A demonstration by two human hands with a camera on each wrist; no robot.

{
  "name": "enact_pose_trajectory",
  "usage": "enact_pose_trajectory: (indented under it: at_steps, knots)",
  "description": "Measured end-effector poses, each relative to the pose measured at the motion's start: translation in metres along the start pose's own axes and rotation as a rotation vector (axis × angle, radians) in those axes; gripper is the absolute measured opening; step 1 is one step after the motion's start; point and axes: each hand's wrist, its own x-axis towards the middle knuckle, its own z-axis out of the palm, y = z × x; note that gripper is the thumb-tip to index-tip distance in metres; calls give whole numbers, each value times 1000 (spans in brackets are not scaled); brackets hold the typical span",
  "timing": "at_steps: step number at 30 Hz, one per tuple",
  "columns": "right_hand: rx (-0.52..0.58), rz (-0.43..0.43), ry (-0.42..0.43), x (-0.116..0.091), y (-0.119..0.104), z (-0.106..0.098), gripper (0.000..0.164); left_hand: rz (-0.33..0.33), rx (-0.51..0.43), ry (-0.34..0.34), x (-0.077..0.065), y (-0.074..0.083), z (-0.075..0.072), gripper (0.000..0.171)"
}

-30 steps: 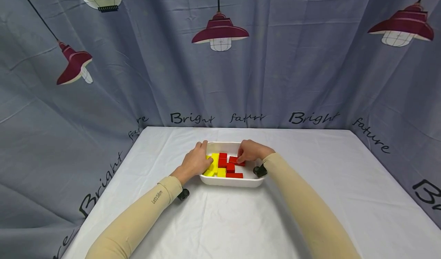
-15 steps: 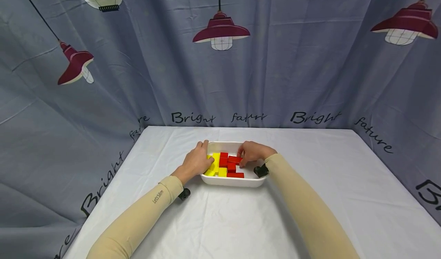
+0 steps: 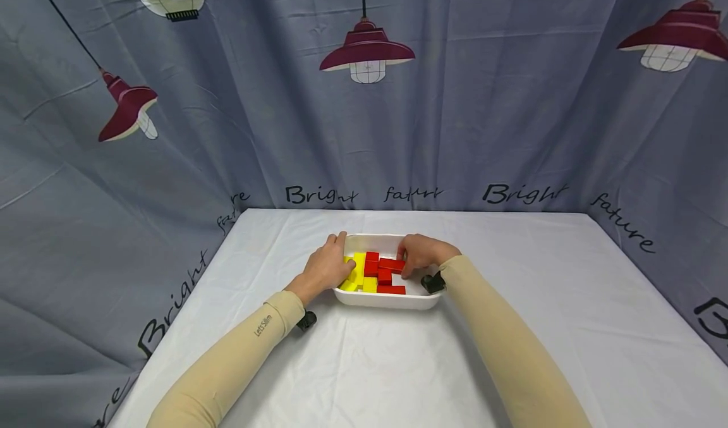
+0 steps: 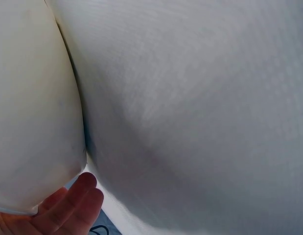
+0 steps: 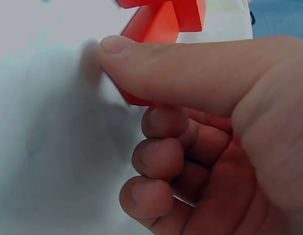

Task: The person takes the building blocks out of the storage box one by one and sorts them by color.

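A white rectangular tray (image 3: 387,300) holds red and yellow blocks. My left hand (image 3: 325,267) grips its left wall, thumb inside by the yellow blocks (image 3: 359,267). In the left wrist view, the fingers (image 4: 82,208) lie against the outside of the tray wall (image 4: 38,98). Inside the tray on the right, my right hand (image 3: 421,253) pinches the right end of a long red block (image 3: 392,264). The right wrist view has its thumb on that block (image 5: 153,29), the other fingers curled below. Nearby sit a red block (image 3: 371,265), another (image 3: 384,277) and one at the front wall (image 3: 391,291).
The tray stands on a table under a white cloth (image 3: 370,365). A grey-blue curtain (image 3: 512,112) printed with lamps and lettering hangs behind and at the sides. Small black cameras sit under the left wrist (image 3: 307,320) and right wrist (image 3: 434,282).
My right thumb has shifted a little to the right, onto the long red block's right end, and that block lies slightly differently. The left hand and tray keep their place.
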Motion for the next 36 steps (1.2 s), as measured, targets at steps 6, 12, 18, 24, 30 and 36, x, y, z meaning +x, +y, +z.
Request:
enact_pose_trajectory:
  at_steps: [6,12,18,24,30,36]
  knots:
    - [-5,-36,11,0,0,-1,24,10,-8,1,0,0,-1,75]
    - [28,-41,22,-2,1,-2,26,14,-11,0,0,0,-1,75]
    - [55,-32,25,0,3,-1,25,8,-14,-6,-1,1,-1,75]
    - [38,-37,25,2,5,2,24,7,-14,-6,-1,0,1,75]
    - [57,-63,40,-1,4,-2,22,6,-16,-2,-2,0,0,74]
    - [44,-106,73,-4,3,-6,17,11,-16,6,-1,-1,-1,74]
